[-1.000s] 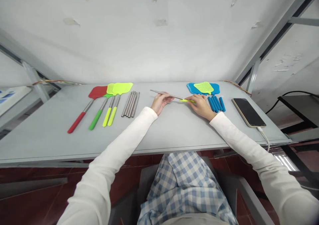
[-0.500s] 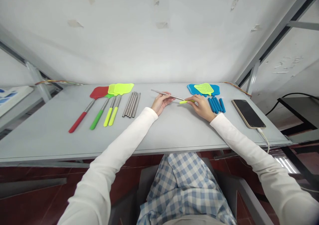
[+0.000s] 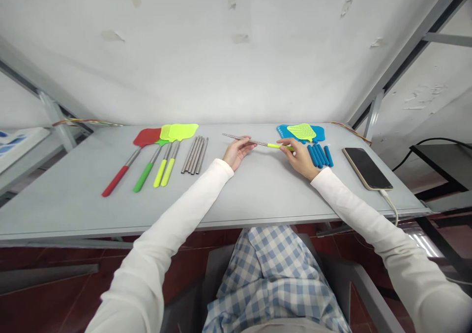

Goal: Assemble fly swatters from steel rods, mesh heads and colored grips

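My left hand (image 3: 239,152) is closed around a thin metal rod (image 3: 259,143) held above the table. In my right hand (image 3: 298,157) is a yellow handle grip (image 3: 273,146), pinched between thumb and fingers. The grip's left end meets the rod's right end, and the two lie in one line; how far the rod sits inside is hidden. Just right of my right hand lie several blue handle grips (image 3: 320,155). Behind it are blue fly swatter heads (image 3: 317,132) with a yellow one (image 3: 302,131) on top.
On the left lie fly swatters with red (image 3: 116,180), green (image 3: 143,177) and yellow (image 3: 168,172) handles. Several metal rods (image 3: 194,155) rest beside them. A phone (image 3: 368,168) with a white cable (image 3: 391,205) is at the right. A wall (image 3: 236,77) stands behind the table (image 3: 243,195).
The yellow grip has come up from below the rod's end and turned into line with it. My right hand shifted slightly; my left hand stayed nearly still.
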Demonstrator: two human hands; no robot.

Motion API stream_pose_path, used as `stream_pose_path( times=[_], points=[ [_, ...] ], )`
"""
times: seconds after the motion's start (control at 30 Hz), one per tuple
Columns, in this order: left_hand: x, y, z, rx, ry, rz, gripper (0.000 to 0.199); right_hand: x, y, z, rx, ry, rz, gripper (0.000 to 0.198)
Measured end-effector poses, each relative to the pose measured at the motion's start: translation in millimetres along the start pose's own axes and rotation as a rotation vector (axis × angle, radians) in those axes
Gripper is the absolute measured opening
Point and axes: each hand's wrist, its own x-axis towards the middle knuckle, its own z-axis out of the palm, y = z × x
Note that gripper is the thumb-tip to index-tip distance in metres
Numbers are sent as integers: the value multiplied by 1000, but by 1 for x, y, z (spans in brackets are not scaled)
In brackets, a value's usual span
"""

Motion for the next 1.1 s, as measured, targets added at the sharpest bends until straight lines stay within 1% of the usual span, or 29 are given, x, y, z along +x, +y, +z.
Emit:
stream_pose_path(
  times=[0.13,0.23,0.3,0.37,0.47,0.53,0.6,0.67,0.73,0.77,0.83,0.9,0.93,1.0,1.03,1.1],
  points=[
    [0,2,-2,34,-76,-18,17,-1,1,-2,73,12,3,27],
    [0,2,-3,58,-117,-28,20,-2,0,-1,162,1,43,27],
    [-2,1,-2,124,-169,-52,23,-2,-3,1,218,-33,70,28],
    [-6,0,0,225,-249,-74,30,-3,-5,5,250,-71,71,29],
    [-11,0,3,328,-315,-56,39,-3,-5,9,236,-57,48,31],
    [-12,0,4,346,-329,-49,41,-3,-4,9,201,-16,16,33],
    [-12,0,3,342,-338,-62,40,-1,-3,6,155,-19,-31,35],
    [-9,-1,2,303,-308,-75,36,4,-1,1,82,-50,-64,36],
    [-4,-2,1,222,-229,-78,29,11,3,-5,-69,-36,-73,41],
    [-2,-2,1,169,-178,-79,27,16,7,-9,-184,-13,-65,45],
    [1,-1,0,62,-82,-82,28,26,18,-15,-487,17,-21,51],
    [1,2,0,-19,-32,-105,32,35,32,-20,-765,-10,80,62],
    [1,4,0,-44,-25,-121,35,37,39,-22,-856,-39,146,67],
    [-3,8,2,-57,-41,-132,40,39,48,-26,-945,-109,252,71],
    [-5,11,3,-42,-62,-120,42,38,51,-27,-960,-136,276,69],
    [-11,15,5,25,-122,-49,41,34,51,-29,-973,-162,258,60]
  ],
)
